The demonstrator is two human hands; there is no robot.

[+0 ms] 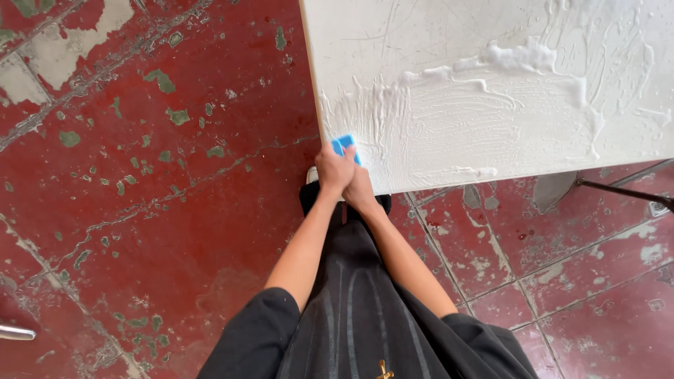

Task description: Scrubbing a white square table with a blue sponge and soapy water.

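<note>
Dark apron [358, 309] nearest, both hands, left [334, 170] over right [360, 188], fingers clamped on blue sponge [344, 145] at soapy worktop [491, 91] corner: scrubbing under way, likely calling next for firm strokes across unlathered surface.

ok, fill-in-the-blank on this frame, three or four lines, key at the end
1. Both hands, the left hand over the right hand, press a ____ sponge at the tabletop's corner.
2. The white tabletop is smeared with streaks of white ____.
3. The floor is worn tile painted mostly ____.
4. The metal table leg shows at the ____ edge of the picture.

Missing words: blue; foam; red; right
</note>
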